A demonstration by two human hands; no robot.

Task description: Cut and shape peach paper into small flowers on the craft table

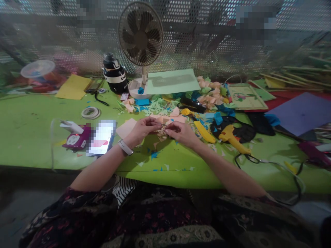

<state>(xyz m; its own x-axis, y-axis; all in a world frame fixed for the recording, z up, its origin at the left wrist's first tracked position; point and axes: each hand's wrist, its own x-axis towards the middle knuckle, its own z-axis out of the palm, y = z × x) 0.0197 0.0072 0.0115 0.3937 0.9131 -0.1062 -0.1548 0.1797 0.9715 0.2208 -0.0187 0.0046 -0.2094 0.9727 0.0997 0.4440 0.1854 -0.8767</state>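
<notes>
Small pale piece (162, 132): located between the fingertips, above the green table (181, 162). Left hand (141, 131) and right hand (182, 133) pinch it narrowly from opposite sides, presumably because something so slight needs steadying from both ends. Its exact form is too small to verify. The yellow glue gun (231, 137) lies to the right, apparently within easy reach; paper scraps (161, 105) lie just beyond the hands, seemingly for ready access.

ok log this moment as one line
left hand: pinching small piece | right hand: on same piece | piece: details unclear | nearby: paper scraps, yellow glue gun
</notes>
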